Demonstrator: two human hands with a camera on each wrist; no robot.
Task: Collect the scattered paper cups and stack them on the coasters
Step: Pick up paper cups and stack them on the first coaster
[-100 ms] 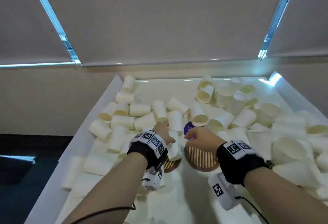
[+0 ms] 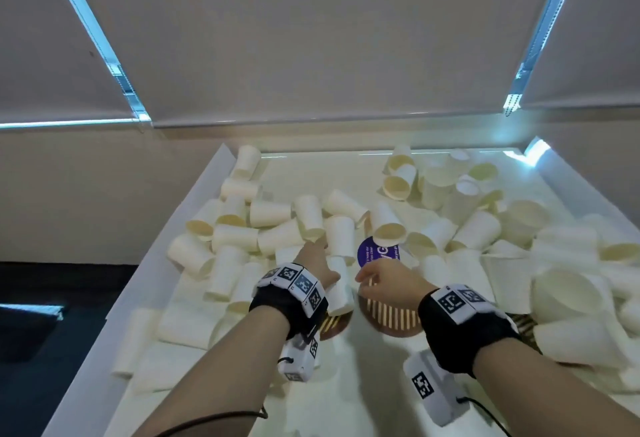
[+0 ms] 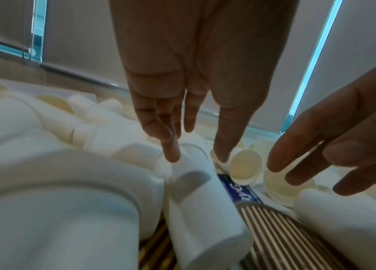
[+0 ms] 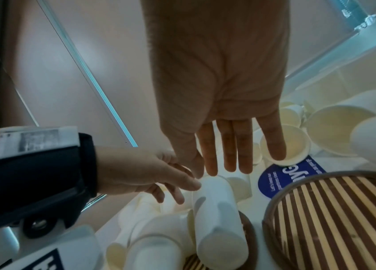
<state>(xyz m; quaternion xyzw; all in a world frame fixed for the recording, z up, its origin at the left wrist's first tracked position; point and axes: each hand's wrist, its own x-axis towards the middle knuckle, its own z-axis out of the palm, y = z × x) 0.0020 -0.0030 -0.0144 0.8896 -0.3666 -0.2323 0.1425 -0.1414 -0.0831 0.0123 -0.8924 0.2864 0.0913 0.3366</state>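
Left hand (image 2: 317, 262) reaching slightly further into pile than a moment ago, fingers straight, loosely spread, fingertips touching lying paper cup (image 2: 339, 284); nothing gripped yet, so pickup only beginning. Cup overlapping small striped coaster (image 2: 332, 327). Right hand (image 2: 389, 279) hovering over large striped coaster (image 2: 391, 319), fingers together, empty. Scattered cups (image 2: 270, 215) crowding table edges (image 2: 204, 194); bare room near front.

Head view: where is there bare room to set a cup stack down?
Bare table lies between the two forearms, nearer the person than the striped coaster; that coaster's top is bare too. Another open strip runs along the far edge, between the left and right cup piles. Crowded: cups pack the left side, the right side and the middle row beyond both hands.
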